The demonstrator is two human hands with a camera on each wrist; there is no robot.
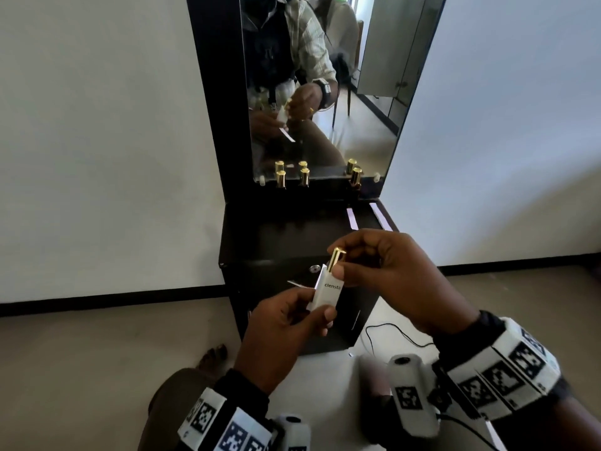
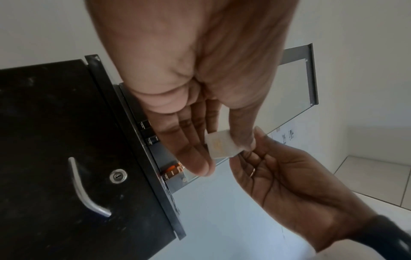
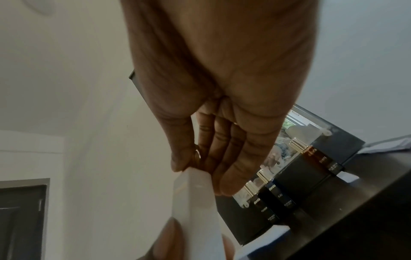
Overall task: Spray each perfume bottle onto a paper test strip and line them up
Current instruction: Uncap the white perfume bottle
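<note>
We hold the white perfume bottle [image 1: 327,292] in mid-air in front of the dark counter [image 1: 279,236]; our left hand [image 1: 279,333] grips its body together with a paper test strip [image 1: 297,284]. Our right hand [image 1: 390,275] pinches its gold cap [image 1: 336,259]. Three dark bottles [image 3: 280,197] stand at the mirror [image 1: 325,92]; two strips [image 1: 353,219] lie on the counter's right.

White bottle [image 1: 327,292], gold cap [image 1: 336,257]

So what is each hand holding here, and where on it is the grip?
The left hand grips the white perfume bottle by its lower body, with a paper strip behind. The right hand pinches its gold cap.
</note>
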